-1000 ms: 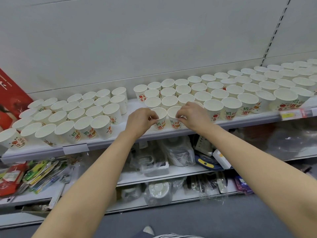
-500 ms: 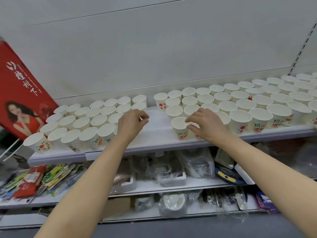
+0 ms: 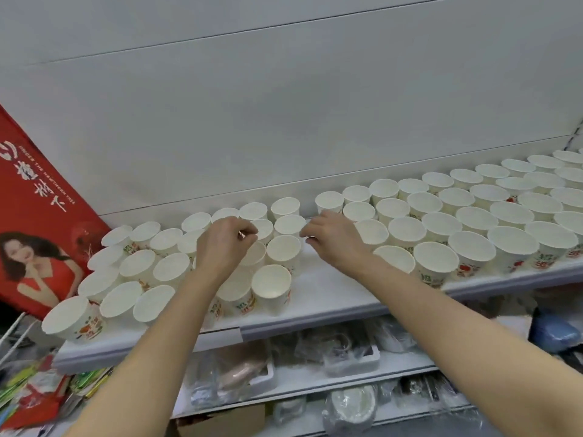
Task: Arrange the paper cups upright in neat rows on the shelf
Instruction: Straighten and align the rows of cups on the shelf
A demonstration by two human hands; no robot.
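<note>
Closing the gap: your left hand [image 3: 225, 244] pinches a paper cup [image 3: 252, 257] rim; right hand [image 3: 336, 239] (fingers curled, grasp unclear) lies across the bare shelf [image 3: 331, 294] strip.

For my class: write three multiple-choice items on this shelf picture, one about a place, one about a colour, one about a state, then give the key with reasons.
1. Where is the bare strip of the shelf?
A. Between the two groups of cups
B. At its far right end
C. Behind all the cups

2. What colour is the poster at the left?
A. Blue
B. Red
C. Green

3. How do the paper cups stand?
A. Upside down
B. On their sides
C. Upright, mouths open

Key: 1 A, bare shelf shows below the left hand and right hand; 2 B, its ground is red; 3 C, open rims face up.
</note>
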